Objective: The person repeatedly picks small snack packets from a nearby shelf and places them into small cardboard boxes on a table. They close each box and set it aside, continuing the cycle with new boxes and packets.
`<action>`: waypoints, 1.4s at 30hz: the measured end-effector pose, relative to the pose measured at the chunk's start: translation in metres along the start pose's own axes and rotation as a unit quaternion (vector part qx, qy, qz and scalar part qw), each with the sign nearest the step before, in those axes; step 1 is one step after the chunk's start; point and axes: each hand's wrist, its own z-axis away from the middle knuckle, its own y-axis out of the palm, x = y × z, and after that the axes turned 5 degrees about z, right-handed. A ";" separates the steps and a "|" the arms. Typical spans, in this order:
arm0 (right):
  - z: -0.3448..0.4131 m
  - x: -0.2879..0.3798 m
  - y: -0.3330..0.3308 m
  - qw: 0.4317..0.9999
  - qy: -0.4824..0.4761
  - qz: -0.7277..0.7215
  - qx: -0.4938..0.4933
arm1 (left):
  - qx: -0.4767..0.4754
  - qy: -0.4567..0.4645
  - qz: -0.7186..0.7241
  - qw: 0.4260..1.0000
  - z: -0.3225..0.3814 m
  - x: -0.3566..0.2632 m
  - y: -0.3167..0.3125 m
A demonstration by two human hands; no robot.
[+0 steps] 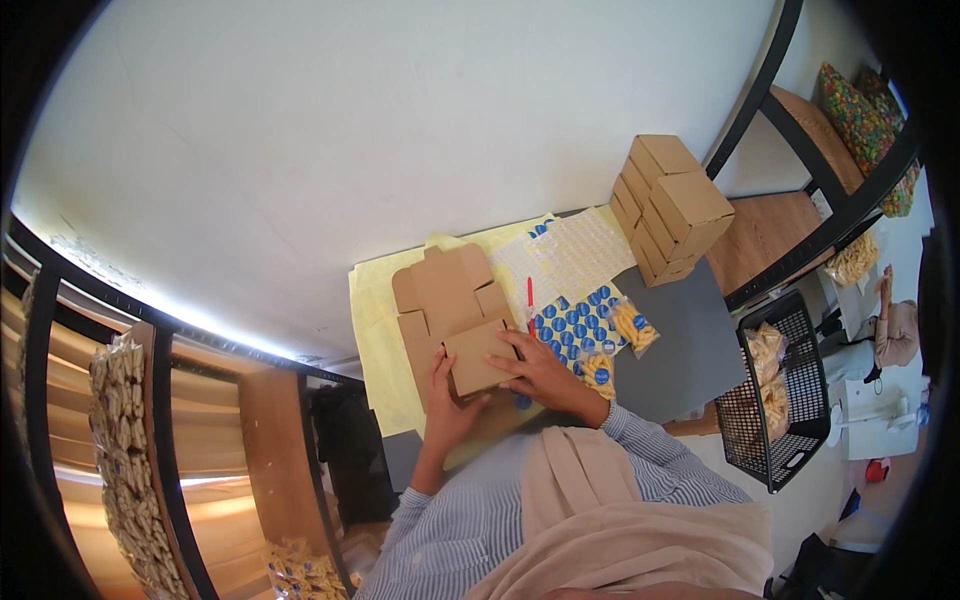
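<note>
A small brown cardboard box (474, 358), its lid down, is between my two hands. My left hand (450, 405) grips its near left corner, fingertips along the side. My right hand (541, 373) spreads over the right end, with fingertips on the top. Beneath the box lies an unfolded cardboard box blank (442, 289), partly covered by it. Just right of my right hand are a sheet of round blue stickers (574, 324) and a red pen (530, 292). Two clear bags of pale stick-shaped snacks, one nearer (598, 373) and one farther (634, 325), each bear a blue sticker.
Closed cardboard boxes (671, 210) stand stacked at the table's back right. Printed label sheets (581, 244) lie on yellow paper (375, 322). A black plastic crate (799, 390) with snack bags is at right. Metal-framed shelves (166, 450) flank the left; another person (896, 334) sits far right.
</note>
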 end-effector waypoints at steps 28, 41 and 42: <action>0.003 0.009 0.006 0.996 -0.026 0.081 -0.007 | 0.000 -0.012 0.020 1.000 0.000 -0.001 -0.001; 0.002 0.013 0.002 0.997 -0.021 0.075 0.007 | -0.012 -0.011 0.031 0.999 0.000 -0.003 -0.001; 0.002 0.013 0.002 0.996 -0.027 0.080 0.001 | -0.011 -0.010 0.026 1.000 0.000 -0.003 -0.001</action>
